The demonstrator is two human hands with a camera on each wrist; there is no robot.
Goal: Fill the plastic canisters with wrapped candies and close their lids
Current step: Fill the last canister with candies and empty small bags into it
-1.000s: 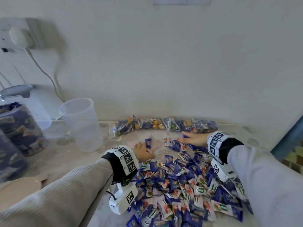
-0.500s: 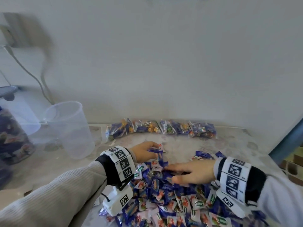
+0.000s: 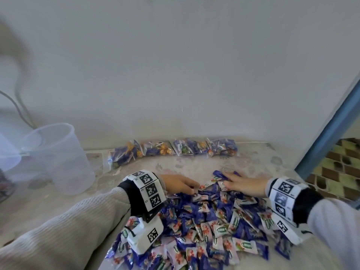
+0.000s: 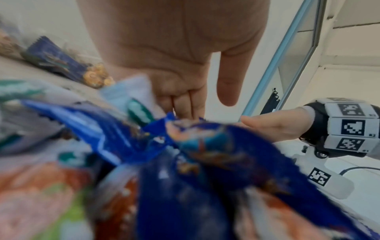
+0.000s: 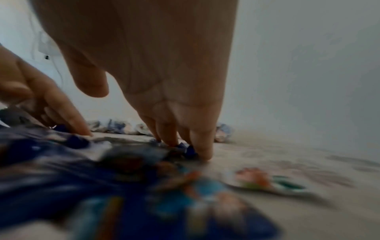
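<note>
A heap of wrapped candies (image 3: 204, 221) in blue and white wrappers lies on the table in front of me. My left hand (image 3: 181, 184) rests on the heap's far left edge. Its fingers (image 4: 185, 104) point down into the wrappers (image 4: 185, 162), with the thumb apart. My right hand (image 3: 241, 184) lies flat on the far right edge. Its straight fingertips (image 5: 201, 146) press on candies (image 5: 102, 170) against the table. Neither hand holds anything. The two hands nearly meet. An empty translucent canister (image 3: 64, 158) without a lid stands upright at the left, beyond my left arm.
A row of clear bags of sweets (image 3: 171, 151) lies along the wall at the back. At the far left edge is part of another canister (image 3: 5, 180), blurred. A blue door frame (image 3: 327, 121) rises at the right. Bare tabletop (image 3: 194, 166) shows between heap and bags.
Both hands have come back from the far scattered candies and closed in on each other at the heap's far edge, dragging wrappers in. My view has turned to the right.
</note>
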